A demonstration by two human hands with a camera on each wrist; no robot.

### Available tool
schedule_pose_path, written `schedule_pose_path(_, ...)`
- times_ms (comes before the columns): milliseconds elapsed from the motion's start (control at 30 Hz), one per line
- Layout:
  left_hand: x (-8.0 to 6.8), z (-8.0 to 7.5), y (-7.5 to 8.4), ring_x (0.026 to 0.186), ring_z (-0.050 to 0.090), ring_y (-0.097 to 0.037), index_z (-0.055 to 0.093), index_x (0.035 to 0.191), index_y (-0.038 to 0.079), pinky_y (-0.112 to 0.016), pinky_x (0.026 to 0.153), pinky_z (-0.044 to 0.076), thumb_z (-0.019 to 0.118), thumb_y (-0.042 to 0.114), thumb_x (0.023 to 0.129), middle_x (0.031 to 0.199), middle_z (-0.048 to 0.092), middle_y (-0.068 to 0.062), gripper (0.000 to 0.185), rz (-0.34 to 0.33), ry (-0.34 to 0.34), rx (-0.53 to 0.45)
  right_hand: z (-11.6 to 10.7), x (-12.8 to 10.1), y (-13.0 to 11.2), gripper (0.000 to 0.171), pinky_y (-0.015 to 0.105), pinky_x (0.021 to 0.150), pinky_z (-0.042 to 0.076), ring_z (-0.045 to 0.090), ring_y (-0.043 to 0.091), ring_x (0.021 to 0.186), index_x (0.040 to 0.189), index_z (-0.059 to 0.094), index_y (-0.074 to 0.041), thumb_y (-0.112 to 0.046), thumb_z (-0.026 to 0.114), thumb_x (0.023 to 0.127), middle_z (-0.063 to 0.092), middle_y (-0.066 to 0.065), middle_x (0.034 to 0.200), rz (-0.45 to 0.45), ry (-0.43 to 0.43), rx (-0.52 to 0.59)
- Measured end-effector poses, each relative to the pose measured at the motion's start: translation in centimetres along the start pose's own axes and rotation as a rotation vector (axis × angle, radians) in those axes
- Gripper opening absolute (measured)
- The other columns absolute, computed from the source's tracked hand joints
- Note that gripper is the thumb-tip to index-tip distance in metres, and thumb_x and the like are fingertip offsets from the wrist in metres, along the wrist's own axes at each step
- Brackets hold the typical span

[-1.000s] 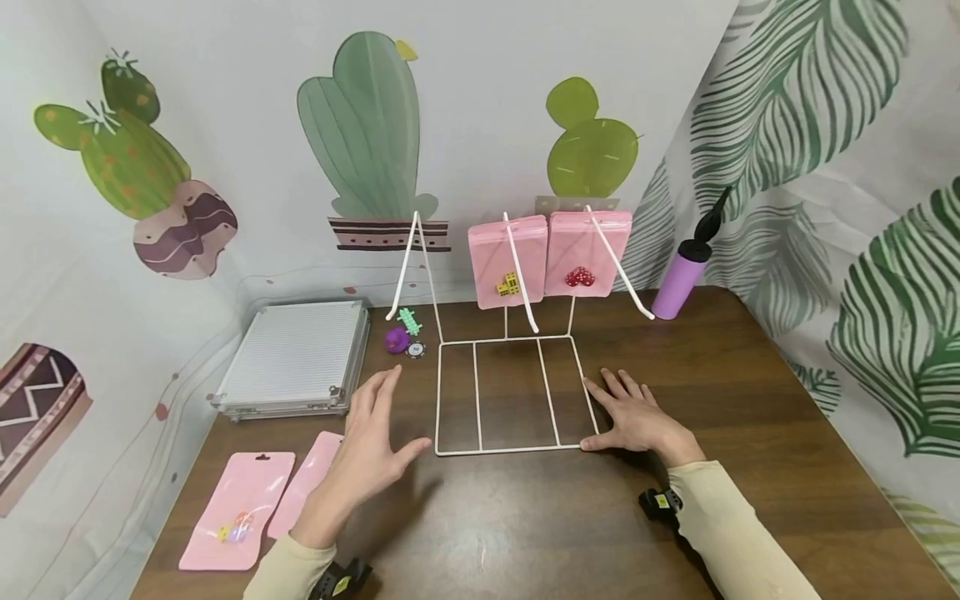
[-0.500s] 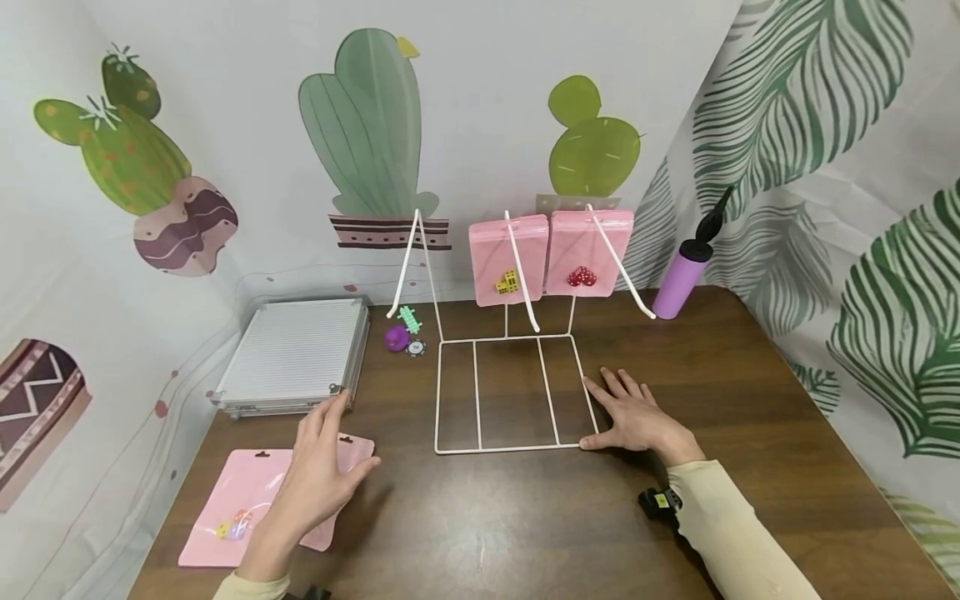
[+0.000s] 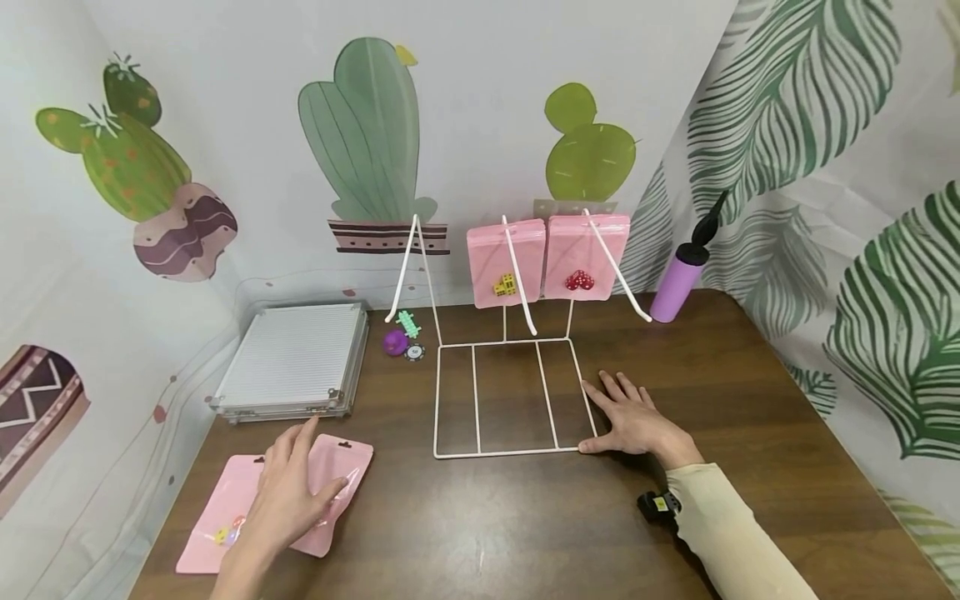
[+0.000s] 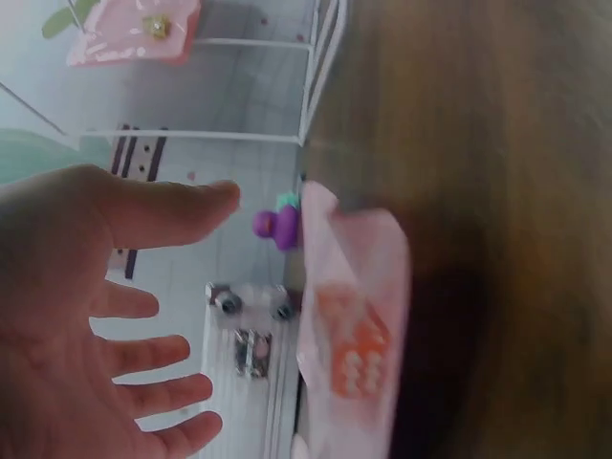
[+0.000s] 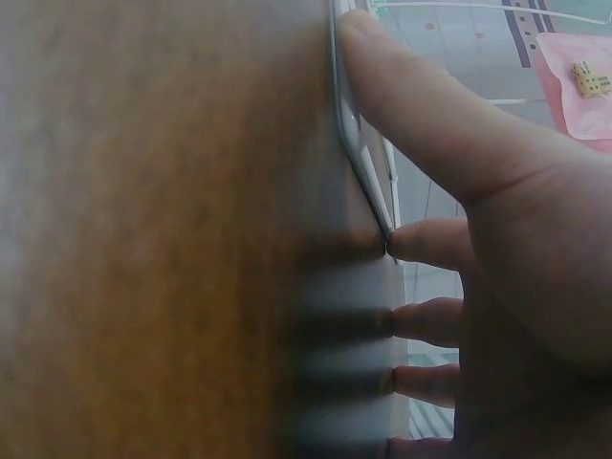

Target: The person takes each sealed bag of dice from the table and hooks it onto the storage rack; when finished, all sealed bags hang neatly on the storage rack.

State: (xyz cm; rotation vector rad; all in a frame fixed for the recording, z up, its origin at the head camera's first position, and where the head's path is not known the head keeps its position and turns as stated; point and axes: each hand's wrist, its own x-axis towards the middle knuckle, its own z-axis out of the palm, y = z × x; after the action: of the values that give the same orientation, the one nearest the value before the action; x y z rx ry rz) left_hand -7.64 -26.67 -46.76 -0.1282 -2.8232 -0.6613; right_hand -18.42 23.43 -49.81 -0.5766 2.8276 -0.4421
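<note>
My left hand (image 3: 285, 496) hovers over two pink zip pouches lying at the front left, its fingers loosely extended and holding nothing. One pouch (image 3: 225, 492) has colored dice inside and is partly covered by the hand; the other pouch (image 3: 343, 467) lies beside it. Orange-red dice (image 4: 359, 368) show through a pouch in the left wrist view. My right hand (image 3: 637, 423) is spread on the table, thumb and index finger touching the right side of a white wire display rack (image 3: 495, 454). Two pink pouches hang on its prongs, one with yellow dice (image 3: 505, 285), one with red dice (image 3: 580, 281).
A silver case (image 3: 292, 354) stands at the back left. Beside it lie a purple duck toy (image 3: 394, 342), a mint-green toy (image 3: 408, 324) and a poker chip (image 3: 414, 352). A purple hand pump (image 3: 675, 287) stands at the back right. The rack's left prong (image 3: 401, 271) is bare.
My left hand has moved left and toward me, from beside the rack to above the pouches on the table. My right hand has stayed at the rack's right side.
</note>
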Motion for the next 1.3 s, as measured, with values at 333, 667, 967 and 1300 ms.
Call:
schedule_pose_path(333,-0.9,0.3,-1.7,0.118,0.037,-0.048,0.030,0.148,0.003,-0.064,0.084,0.038,0.084,0.027,0.070,0.135,0.039,-0.028,0.097,-0.137,-0.122,0.052,0.1,0.0,0.0,0.109,0.075,0.108,0.014,0.013,0.054,0.143,0.154,0.028,-0.012,-0.068,0.071,0.072,0.018,0.029,0.158,0.003,0.010,0.007)
schedule_pose_path(667,-1.2,1.0,-2.1,0.121,0.033,-0.051,0.025,0.149,0.000,-0.068,0.092,0.034,0.083,0.031,0.072,0.133,0.038,-0.035,0.101,-0.210,-0.207,0.049,0.1,-0.1,-0.1,0.108,0.075,0.107,0.014,0.013,0.055,0.142,0.154,0.030,-0.011,-0.066,0.073,0.072,0.018,0.030,0.157,-0.003,0.018,0.023)
schedule_pose_path(967,-1.4,1.6,-2.2,0.113,0.040,-0.051,0.024,0.148,-0.004,-0.065,0.089,0.038,0.083,0.026,0.071,0.123,0.045,-0.036,0.101,-0.177,-0.171,0.062,0.1,-0.2,-0.1,0.109,0.074,0.108,0.014,0.012,0.054,0.143,0.154,0.028,-0.011,-0.067,0.072,0.072,0.017,0.029,0.158,0.013,0.008,0.016)
schedule_pose_path(1300,-1.2,2.0,-2.2,0.106,0.049,-0.052,0.020,0.147,-0.008,-0.063,0.090,0.042,0.086,0.023,0.069,0.118,0.045,-0.036,0.107,-0.191,-0.181,0.048,0.0,-0.2,-0.1,0.109,0.075,0.107,0.015,0.014,0.054,0.142,0.153,0.030,-0.011,-0.067,0.073,0.070,0.020,0.029,0.157,0.003,0.031,0.016)
